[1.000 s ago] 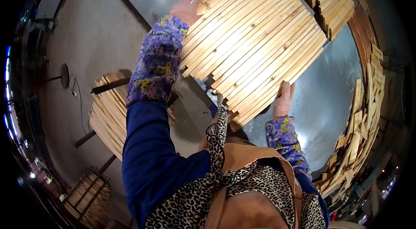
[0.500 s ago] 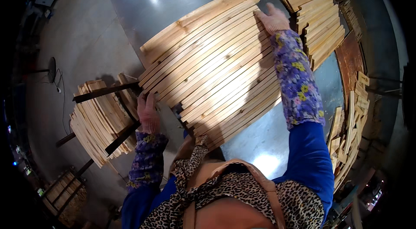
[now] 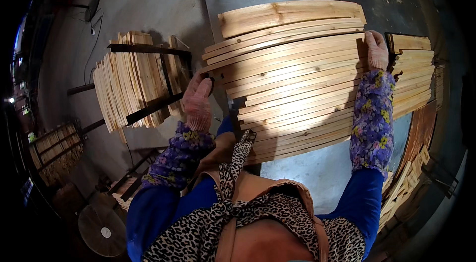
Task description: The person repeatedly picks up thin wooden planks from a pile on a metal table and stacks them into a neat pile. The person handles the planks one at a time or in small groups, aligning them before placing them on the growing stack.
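Already, most pale wooden slats [image 3: 297,88] lie side by side on the metal table [image 3: 307,172], while the left hand [image 3: 198,100] and right hand [image 3: 377,53], fingers drawn in, seem to hold opposite ends of one strip [image 3: 277,50], a dark gap remaining just beyond it.

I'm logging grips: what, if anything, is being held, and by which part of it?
A narrow wooden strip, held by its two ends: left hand at the left end, right hand at the right.
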`<state>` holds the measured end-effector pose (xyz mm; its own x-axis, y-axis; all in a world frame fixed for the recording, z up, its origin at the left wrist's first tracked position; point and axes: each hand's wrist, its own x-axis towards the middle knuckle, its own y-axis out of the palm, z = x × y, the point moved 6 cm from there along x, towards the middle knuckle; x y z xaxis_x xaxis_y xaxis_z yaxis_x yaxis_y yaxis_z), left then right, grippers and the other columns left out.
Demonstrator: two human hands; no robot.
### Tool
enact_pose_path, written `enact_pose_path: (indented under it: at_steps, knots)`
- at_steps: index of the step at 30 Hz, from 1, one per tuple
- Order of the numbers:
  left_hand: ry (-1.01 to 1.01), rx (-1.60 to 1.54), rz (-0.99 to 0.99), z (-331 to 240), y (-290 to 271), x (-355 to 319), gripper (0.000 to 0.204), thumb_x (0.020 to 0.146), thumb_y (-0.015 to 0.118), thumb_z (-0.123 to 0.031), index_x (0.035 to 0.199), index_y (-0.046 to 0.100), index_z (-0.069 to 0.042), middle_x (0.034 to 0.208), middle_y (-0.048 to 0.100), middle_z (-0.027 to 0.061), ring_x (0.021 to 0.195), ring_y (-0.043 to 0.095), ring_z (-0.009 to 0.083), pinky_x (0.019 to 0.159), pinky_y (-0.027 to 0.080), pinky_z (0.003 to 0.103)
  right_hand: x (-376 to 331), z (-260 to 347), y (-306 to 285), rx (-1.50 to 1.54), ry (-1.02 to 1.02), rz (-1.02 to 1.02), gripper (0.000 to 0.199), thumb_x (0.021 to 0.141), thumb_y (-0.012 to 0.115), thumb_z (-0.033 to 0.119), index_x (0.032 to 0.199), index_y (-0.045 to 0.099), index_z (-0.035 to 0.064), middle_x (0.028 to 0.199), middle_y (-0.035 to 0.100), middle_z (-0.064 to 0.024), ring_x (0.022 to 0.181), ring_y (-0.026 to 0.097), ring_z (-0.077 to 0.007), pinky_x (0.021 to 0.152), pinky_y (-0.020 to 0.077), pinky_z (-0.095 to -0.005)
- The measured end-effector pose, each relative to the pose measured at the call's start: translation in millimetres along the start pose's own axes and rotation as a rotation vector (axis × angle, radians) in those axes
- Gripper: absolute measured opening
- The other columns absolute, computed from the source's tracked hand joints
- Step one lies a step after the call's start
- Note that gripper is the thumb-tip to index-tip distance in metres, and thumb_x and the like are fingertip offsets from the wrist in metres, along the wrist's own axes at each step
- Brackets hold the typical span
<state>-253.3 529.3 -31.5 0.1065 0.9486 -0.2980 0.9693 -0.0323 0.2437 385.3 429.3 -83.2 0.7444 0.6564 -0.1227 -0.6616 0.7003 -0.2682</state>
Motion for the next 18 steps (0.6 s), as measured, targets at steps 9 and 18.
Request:
enact_pose_path:
  at_steps: [9,18]
  knots:
    - [0.398,0.676,0.013,-109,64,76,0.022,0.108,0.070,-0.014,0.123,0.072,0.001,0.111,0.077,0.0124,0.096,0.071,0.0179,0.090,0.056,0.033,32,135,-12,-0.202,-0.205,-0.367,0.066,0.105,0.072,0.054,0.136,0.068,-0.0038,0.124,0.075,-0.0122,0.119,0.067,-0.0203,0.107,0.0517,-0.0368]
    - [0.742,1.394,0.280,-84,100,101,0.036,0.103,0.073,-0.037,0.119,0.074,-0.005,0.106,0.076,0.0201,0.100,0.073,0.0369,0.092,0.058,0.046,50,27,32,-0.886,0.073,0.036,0.098,0.098,0.062,0.074,0.165,0.047,0.0052,0.162,0.056,-0.0261,0.152,0.053,-0.0408,0.125,0.0425,-0.0458]
